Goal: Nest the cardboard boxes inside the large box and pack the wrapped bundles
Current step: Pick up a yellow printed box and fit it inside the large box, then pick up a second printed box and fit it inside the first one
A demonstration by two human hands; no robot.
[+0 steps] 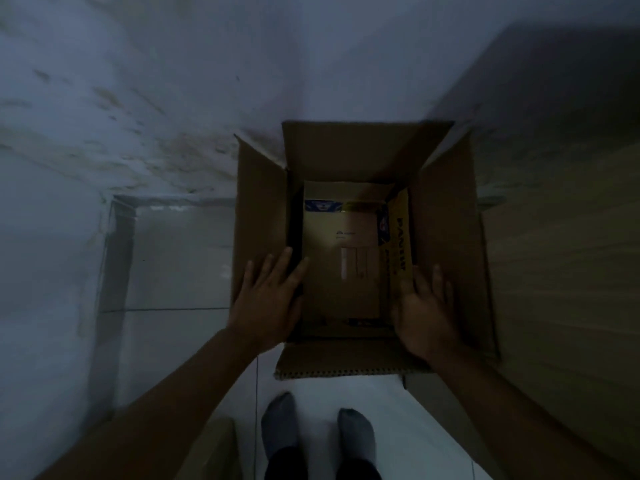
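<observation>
A large brown cardboard box (450, 220) stands open on the floor, its four flaps spread outward. Inside it sits a smaller cardboard box (346, 258), also open, with a yellow printed flap at its right and blue tape at its far end. My left hand (268, 299) lies flat, fingers spread, on the large box's left flap at the inner edge. My right hand (424, 310) rests flat at the right inner edge, over the smaller box's yellow flap. Neither hand holds anything. No wrapped bundles are in view.
The room is dim. A stained white wall (138, 98) rises behind the box. Pale floor tiles (180, 258) lie to the left, a wood-grain panel (561, 254) stands at the right. My socked feet (315, 431) are just before the box's near flap.
</observation>
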